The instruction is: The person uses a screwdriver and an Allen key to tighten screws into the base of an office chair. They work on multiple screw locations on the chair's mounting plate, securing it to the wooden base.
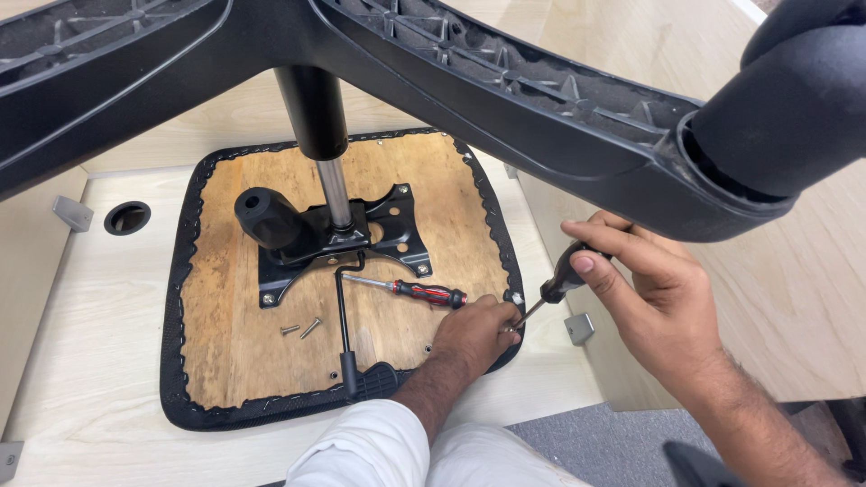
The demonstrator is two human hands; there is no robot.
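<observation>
The black-handled screwdriver (pixel 557 287) slants from the right hand (pixel 649 298), its handle up and right, its shaft running down-left to a tip at the right rim of the upturned plywood seat base (pixel 234 334). Right fingers (pixel 622 248) wrap the handle. The left hand (pixel 474 334) lies nearer, its fingers pressed together at the tip (what they pinch is hidden). A red-and-black screwdriver (pixel 415 290) rests just left of it, pointing away.

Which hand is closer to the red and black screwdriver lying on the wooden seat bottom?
Left. The left hand rests just right of the red and black screwdriver, near its handle end. The right hand is farther right, off the seat, holding another screwdriver.
</observation>
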